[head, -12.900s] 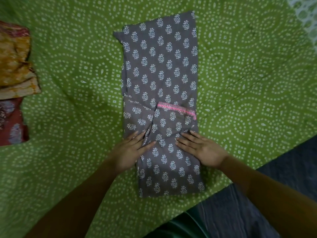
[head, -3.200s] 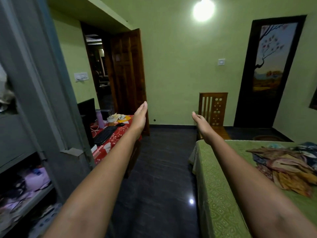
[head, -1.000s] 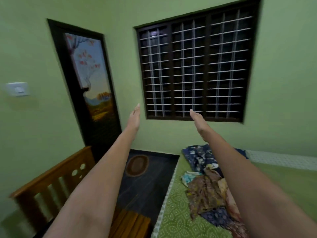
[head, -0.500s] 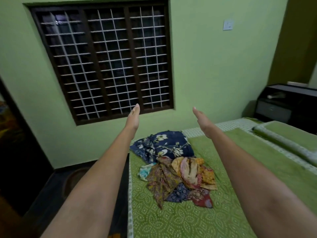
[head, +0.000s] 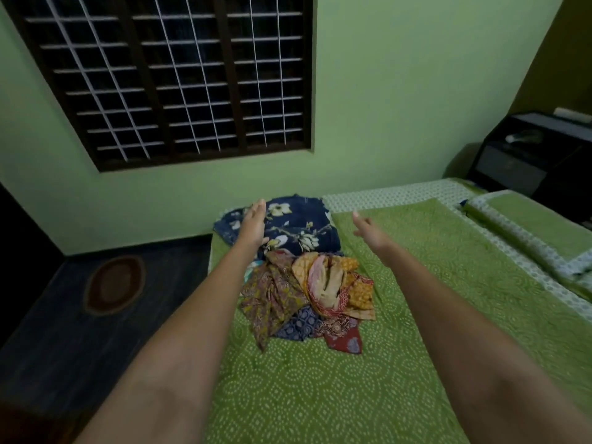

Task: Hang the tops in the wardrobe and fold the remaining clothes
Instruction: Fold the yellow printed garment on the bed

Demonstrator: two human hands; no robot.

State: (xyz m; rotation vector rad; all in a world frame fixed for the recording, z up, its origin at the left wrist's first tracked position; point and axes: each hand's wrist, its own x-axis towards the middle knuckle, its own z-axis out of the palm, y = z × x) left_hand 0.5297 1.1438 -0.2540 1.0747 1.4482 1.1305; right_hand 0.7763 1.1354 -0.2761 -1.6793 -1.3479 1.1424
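Note:
A heap of crumpled printed clothes (head: 307,293) in brown, orange, red and blue lies on the green bedspread (head: 368,379) near the bed's left edge. Behind it sits a folded navy floral cloth (head: 301,229). My left hand (head: 254,224) is stretched out in the air above the navy cloth, fingers straight, holding nothing. My right hand (head: 368,233) reaches forward over the bedspread to the right of the heap, fingers straight and empty. Neither hand touches the clothes.
A barred window (head: 173,78) fills the green wall behind the bed. Green pillows (head: 531,229) lie at the right. A dark cabinet (head: 531,155) stands in the far right corner. An oval mat (head: 113,285) lies on the dark floor left of the bed.
The view has swung from the room's door side round to the bed and tilted down. Both outstretched arms have lowered toward the heap of clothes, which now looks nearer.

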